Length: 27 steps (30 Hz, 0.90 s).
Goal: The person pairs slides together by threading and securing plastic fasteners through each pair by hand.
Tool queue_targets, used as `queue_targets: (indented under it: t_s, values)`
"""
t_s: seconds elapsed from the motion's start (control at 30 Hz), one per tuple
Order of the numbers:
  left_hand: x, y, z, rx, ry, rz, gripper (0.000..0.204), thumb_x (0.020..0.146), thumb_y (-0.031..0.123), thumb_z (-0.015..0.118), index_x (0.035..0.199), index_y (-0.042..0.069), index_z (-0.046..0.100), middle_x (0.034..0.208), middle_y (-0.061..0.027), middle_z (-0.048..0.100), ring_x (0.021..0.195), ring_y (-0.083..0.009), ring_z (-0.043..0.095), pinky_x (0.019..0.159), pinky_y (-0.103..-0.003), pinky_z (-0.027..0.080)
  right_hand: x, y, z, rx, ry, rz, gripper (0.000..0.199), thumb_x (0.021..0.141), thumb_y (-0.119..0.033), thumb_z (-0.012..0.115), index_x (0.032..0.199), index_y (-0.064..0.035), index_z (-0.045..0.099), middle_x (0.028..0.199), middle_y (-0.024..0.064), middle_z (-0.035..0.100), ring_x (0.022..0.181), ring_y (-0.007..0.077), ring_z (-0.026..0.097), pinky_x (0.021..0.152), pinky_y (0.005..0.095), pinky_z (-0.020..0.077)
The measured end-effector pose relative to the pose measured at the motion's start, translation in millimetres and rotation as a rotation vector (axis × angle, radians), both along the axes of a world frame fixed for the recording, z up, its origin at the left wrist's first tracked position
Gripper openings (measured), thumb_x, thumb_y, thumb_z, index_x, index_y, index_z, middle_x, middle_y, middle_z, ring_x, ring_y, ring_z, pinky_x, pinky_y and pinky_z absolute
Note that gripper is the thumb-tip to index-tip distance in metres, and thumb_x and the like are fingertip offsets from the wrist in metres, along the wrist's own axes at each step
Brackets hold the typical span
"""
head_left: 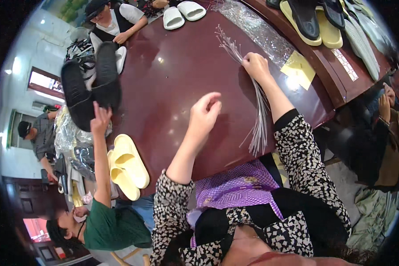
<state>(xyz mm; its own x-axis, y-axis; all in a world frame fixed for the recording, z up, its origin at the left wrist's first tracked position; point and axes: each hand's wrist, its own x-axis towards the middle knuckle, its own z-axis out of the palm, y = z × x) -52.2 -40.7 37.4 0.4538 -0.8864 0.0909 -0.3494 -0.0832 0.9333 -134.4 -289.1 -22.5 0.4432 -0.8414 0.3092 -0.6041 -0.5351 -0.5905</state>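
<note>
Translucent strands (260, 128) are gripped as one bundle in the right hand (256, 66), over the right side of the worktop (173, 62). The left hand (205, 111) is loosely curled, nothing visible in it. Long axis: roughly front to back, bowed rightward; the splayed far end points away and leftward, loose tails toward the near edge. Judged good practice: grip firmly, draw strands singly, avoid tangling. Outward, yellow paper (298, 70) lies right of the gripping hand.
</note>
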Motion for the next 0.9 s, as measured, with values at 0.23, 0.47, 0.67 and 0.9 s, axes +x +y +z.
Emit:
queue_targets:
  t_s: [0.23,0.47,0.67,0.9]
  values:
    - [40,-91,-22,0.0,0.257,0.177,0.025,0.085,0.009,0.056,0.106,-0.004,0.055,0.083,-0.0063,0.06,0.064,-0.0114,0.054,0.054,-0.024,0.046,-6,-3,11,0.211,-0.255,0.126,0.023,0.073,-0.021,0.06,0.082,-0.0012,0.067,0.075,0.0139,0.065,0.073,0.0229,0.062,0.067,0.0343,0.0469]
    - [48,-155,-36,-0.015,0.685,0.21,0.022,0.083,0.007,0.052,0.102,-0.004,0.055,0.085,-0.0112,0.06,0.057,-0.015,0.055,0.045,-0.026,0.047,-13,-1,21,0.432,-0.368,0.21,0.022,0.073,-0.018,0.061,0.081,0.0012,0.066,0.069,0.0067,0.063,0.064,0.0135,0.058,0.062,0.0279,0.0456]
    - [45,-173,-37,0.003,0.767,0.23,0.02,0.084,0.008,0.053,0.1,-0.004,0.056,0.082,-0.0117,0.06,0.056,-0.0148,0.054,0.044,-0.026,0.045,-16,5,33,0.664,-0.463,0.327,0.019,0.073,-0.015,0.061,0.081,0.0022,0.066,0.067,0.0043,0.061,0.061,0.0107,0.055,0.058,0.0258,0.0446]
    - [50,-172,-36,-0.001,0.687,0.18,0.019,0.084,0.009,0.055,0.099,-0.002,0.056,0.075,-0.0097,0.061,0.055,-0.0139,0.054,0.043,-0.025,0.042,-13,0,27,0.687,-0.436,0.399,0.018,0.074,-0.015,0.06,0.079,0.0014,0.065,0.067,0.0039,0.061,0.06,0.0104,0.055,0.057,0.0252,0.044]
